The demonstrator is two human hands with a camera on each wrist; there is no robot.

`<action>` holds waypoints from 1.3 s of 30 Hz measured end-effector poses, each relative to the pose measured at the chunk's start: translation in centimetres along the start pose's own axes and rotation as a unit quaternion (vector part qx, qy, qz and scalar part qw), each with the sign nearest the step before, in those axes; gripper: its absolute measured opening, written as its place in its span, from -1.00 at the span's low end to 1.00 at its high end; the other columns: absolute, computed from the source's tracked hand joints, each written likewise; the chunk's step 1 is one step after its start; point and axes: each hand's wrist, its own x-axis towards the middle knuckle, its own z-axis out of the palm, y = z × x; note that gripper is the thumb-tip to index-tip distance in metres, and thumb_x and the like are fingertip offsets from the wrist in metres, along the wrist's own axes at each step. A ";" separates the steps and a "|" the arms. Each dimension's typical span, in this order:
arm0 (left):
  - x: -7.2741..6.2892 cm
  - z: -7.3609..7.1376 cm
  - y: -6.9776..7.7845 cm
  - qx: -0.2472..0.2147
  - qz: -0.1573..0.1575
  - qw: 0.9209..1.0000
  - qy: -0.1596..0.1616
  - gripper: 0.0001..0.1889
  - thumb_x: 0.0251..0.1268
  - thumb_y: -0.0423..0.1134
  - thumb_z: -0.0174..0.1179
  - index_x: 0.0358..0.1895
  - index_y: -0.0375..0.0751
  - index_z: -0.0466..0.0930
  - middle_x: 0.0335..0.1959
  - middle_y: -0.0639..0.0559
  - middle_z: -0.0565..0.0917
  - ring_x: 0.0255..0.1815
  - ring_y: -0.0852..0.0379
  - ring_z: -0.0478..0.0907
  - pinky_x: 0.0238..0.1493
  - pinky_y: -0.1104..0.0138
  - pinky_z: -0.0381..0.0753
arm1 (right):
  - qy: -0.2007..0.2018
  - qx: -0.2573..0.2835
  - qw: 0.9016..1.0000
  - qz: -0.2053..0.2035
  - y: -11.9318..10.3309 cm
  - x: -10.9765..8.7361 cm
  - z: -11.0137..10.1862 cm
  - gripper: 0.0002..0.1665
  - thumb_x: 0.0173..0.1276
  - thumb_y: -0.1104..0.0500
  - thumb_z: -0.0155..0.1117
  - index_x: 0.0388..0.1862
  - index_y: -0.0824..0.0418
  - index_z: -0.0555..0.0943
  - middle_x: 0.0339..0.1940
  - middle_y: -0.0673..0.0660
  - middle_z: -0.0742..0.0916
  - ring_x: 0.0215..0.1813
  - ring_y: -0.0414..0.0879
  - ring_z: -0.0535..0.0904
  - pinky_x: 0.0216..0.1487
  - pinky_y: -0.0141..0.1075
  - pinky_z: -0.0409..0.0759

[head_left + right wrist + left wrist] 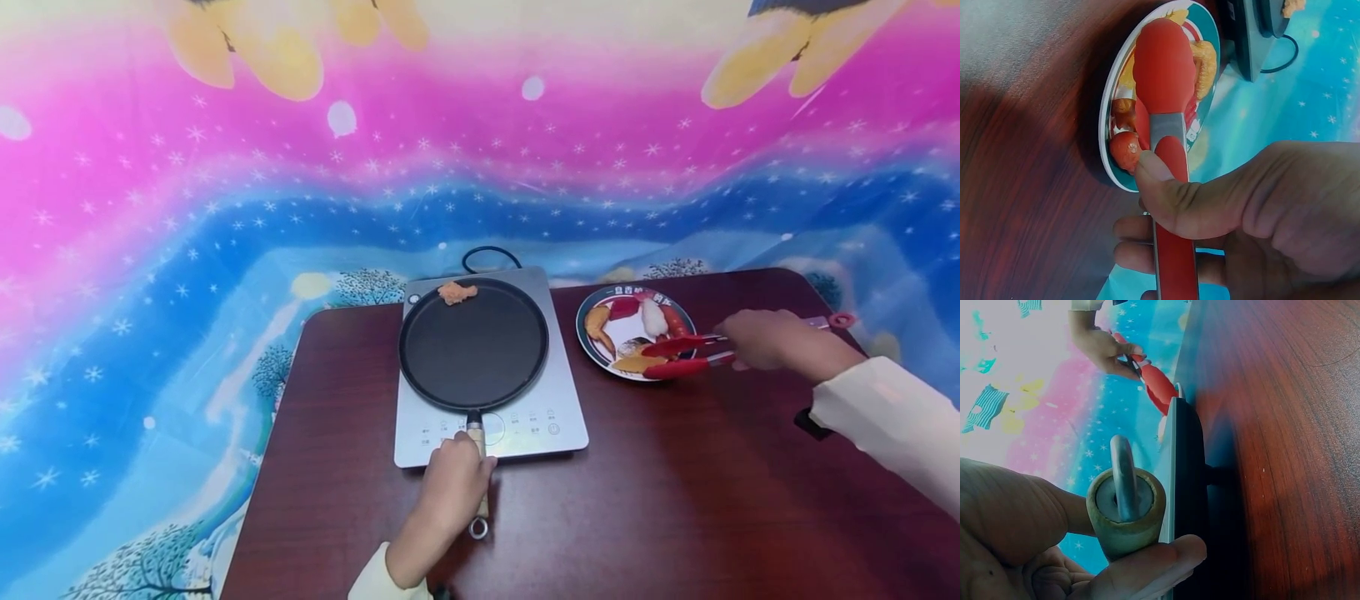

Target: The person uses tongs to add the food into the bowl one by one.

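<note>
My left hand (456,479) grips the wooden handle (1125,531) of a flat black pan (476,354). A small orange-pink piece of food (456,292) lies near the pan's far rim. My right hand (767,337) holds red-tipped tongs (1163,69), their tips spread over a patterned plate (582,343). On that plate lie a chicken wing (597,323), a sausage (673,320), a dark red piece (624,309), a white piece (652,318) and a yellow-brown piece (636,364) close to the tips. Whether the tongs touch any food, I cannot tell.
The pan sits on a silver induction cooker (566,429), with a black cable (489,248) looping behind it. The plate stands to the cooker's right on a dark wooden table (330,467). A colourful printed cloth (450,125) hangs behind the table.
</note>
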 end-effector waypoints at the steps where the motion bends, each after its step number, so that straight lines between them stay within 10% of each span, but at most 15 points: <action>1: 0.0 0.0 0.0 0.002 0.001 1.000 0.000 -0.69 0.18 -0.27 0.46 -0.35 -0.51 0.59 -0.56 -0.16 0.59 -0.55 -0.05 0.64 -0.49 0.17 0.63 | -0.003 -0.001 1.000 -0.001 0.0 0.1 0.0 -0.37 0.15 0.25 0.56 0.19 0.45 0.59 -0.07 0.33 0.76 -0.05 0.27 0.68 -0.08 0.32 0.60; 13: 0.1 0.2 -0.1 0.001 0.001 1.000 -0.007 -0.69 0.19 -0.27 0.45 -0.35 -0.51 0.60 -0.55 -0.16 0.59 -0.54 -0.03 0.63 -0.50 0.18 0.62 | -0.014 0.001 1.000 -0.008 -0.4 1.2 -0.2 -0.32 0.18 0.28 0.52 0.29 0.41 0.56 0.08 0.42 0.72 0.12 0.42 0.63 -0.02 0.31 0.60; 39: 0.1 0.1 -0.2 0.002 0.007 1.000 -0.006 -0.69 0.20 -0.27 0.45 -0.35 -0.49 0.59 -0.52 -0.18 0.61 -0.53 -0.05 0.64 -0.50 0.18 0.61 | -0.047 0.041 0.998 -0.021 -0.4 2.7 0.7 -0.46 0.24 0.29 0.49 0.19 0.45 0.61 -0.10 0.27 0.75 -0.13 0.08 0.64 -0.11 0.08 0.66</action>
